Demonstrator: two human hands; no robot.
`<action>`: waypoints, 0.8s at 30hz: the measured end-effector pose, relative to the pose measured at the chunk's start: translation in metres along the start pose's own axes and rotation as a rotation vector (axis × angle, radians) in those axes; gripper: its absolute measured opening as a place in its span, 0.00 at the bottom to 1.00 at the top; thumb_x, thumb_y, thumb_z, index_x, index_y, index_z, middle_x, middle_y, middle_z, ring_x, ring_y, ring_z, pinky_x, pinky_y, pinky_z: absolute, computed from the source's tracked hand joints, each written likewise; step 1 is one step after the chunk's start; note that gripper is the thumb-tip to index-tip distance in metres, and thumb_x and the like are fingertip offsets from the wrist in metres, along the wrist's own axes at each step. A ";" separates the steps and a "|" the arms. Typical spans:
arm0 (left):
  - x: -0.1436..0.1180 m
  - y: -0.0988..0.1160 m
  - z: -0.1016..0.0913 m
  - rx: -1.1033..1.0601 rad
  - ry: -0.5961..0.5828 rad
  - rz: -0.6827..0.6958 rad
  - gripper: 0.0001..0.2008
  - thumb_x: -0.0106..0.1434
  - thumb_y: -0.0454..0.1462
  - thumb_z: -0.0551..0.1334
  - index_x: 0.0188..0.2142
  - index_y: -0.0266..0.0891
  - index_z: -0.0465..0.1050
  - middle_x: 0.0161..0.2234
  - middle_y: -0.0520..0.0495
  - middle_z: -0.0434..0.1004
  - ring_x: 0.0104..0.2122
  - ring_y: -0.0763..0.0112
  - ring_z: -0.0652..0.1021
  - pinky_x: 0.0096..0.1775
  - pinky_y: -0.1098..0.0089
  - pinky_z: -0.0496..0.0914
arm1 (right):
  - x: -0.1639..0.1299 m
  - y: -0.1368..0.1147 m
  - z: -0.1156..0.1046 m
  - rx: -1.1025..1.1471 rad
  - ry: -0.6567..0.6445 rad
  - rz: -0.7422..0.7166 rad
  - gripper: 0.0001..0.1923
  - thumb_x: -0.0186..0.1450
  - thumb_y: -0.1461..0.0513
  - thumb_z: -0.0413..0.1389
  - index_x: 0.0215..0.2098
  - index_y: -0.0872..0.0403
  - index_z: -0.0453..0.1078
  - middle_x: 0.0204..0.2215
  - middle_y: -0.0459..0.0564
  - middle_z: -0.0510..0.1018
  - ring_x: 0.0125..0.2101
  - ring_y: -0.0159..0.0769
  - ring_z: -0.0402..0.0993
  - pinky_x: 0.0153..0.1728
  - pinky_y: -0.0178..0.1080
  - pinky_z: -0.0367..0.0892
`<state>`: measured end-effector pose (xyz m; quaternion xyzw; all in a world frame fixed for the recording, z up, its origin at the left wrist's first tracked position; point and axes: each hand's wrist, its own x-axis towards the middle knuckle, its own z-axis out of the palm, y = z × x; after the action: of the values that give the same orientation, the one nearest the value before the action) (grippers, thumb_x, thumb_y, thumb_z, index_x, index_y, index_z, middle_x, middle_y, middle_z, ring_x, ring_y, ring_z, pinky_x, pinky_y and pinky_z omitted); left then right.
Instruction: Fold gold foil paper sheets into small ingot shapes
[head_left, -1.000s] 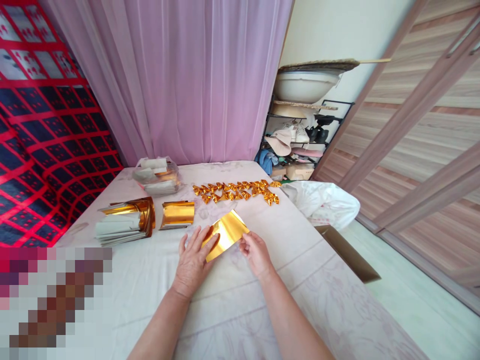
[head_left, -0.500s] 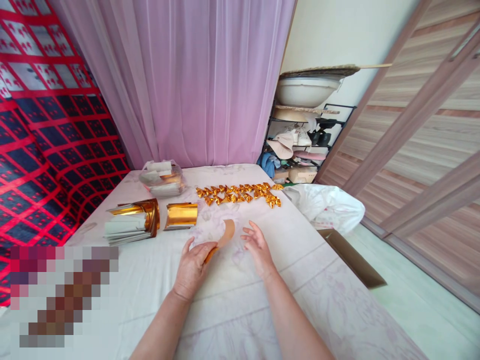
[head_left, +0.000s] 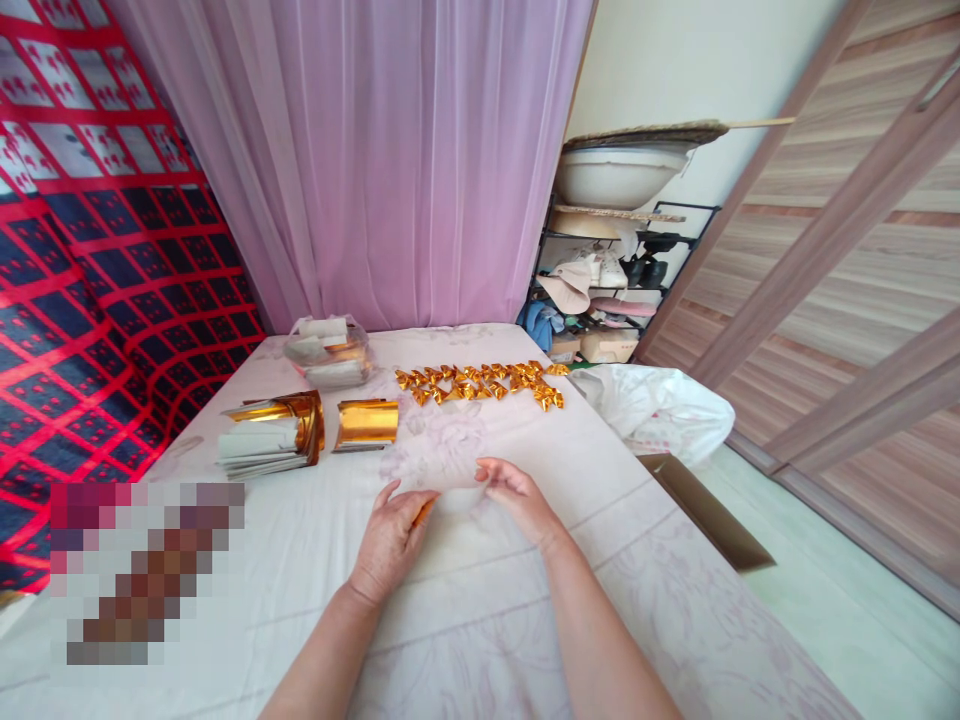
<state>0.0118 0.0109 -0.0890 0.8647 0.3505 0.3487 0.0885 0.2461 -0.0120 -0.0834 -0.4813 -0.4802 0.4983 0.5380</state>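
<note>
My left hand (head_left: 388, 540) is closed around a sheet of gold foil paper (head_left: 424, 511), whose gold edge shows between thumb and fingers. From it a pale, blurred stretch of the sheet spans to my right hand (head_left: 523, 502), where thumb and fingers are pinched together on its far end. Beyond the hands, folded gold foil pieces (head_left: 480, 383) lie in rows on the patterned white cloth (head_left: 480, 620). Left of them sits a small stack of gold foil sheets (head_left: 367, 423), beside a larger fanned pile of sheets (head_left: 274, 437).
A clear plastic bag of paper (head_left: 328, 352) stands at the back left. Off the right edge are a white plastic bag (head_left: 667, 405) and an open cardboard box (head_left: 705, 510). Behind are a purple curtain (head_left: 390, 170) and a loaded shelf rack (head_left: 615, 270).
My right hand has closed from spread fingers to a pinch at the sheet's end. The curled tan strip that stood up from my left hand is now stretched low between both hands.
</note>
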 end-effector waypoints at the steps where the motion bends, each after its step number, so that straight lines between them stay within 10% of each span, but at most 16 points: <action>1: -0.001 -0.002 0.001 0.001 0.042 -0.033 0.13 0.69 0.35 0.51 0.44 0.44 0.73 0.38 0.48 0.83 0.36 0.67 0.81 0.56 0.53 0.65 | 0.000 0.000 0.001 -0.027 -0.001 -0.002 0.18 0.53 0.57 0.60 0.42 0.51 0.73 0.33 0.46 0.77 0.35 0.36 0.73 0.38 0.37 0.67; 12: -0.003 -0.007 -0.002 0.068 0.147 -0.561 0.21 0.64 0.46 0.56 0.54 0.40 0.66 0.21 0.56 0.71 0.24 0.66 0.76 0.29 0.69 0.68 | 0.002 0.009 0.013 -0.356 0.155 -0.062 0.06 0.52 0.59 0.56 0.29 0.52 0.69 0.18 0.38 0.65 0.21 0.28 0.60 0.25 0.32 0.56; 18: -0.002 -0.017 -0.003 0.129 0.187 -0.505 0.25 0.64 0.42 0.58 0.60 0.38 0.61 0.30 0.49 0.77 0.31 0.62 0.78 0.37 0.63 0.71 | -0.005 0.004 0.023 -0.748 0.092 -0.089 0.33 0.53 0.67 0.52 0.58 0.48 0.65 0.19 0.36 0.68 0.20 0.29 0.63 0.27 0.31 0.58; 24: -0.002 -0.005 -0.004 0.277 0.238 -0.253 0.17 0.65 0.36 0.57 0.53 0.41 0.69 0.53 0.38 0.72 0.51 0.53 0.73 0.48 0.54 0.67 | -0.004 0.010 0.030 -0.859 0.190 -0.075 0.13 0.58 0.63 0.52 0.38 0.48 0.77 0.20 0.41 0.75 0.21 0.30 0.68 0.27 0.32 0.60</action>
<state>0.0054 0.0131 -0.0890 0.7704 0.5087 0.3830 -0.0303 0.2153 -0.0142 -0.0910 -0.6871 -0.6093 0.1872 0.3487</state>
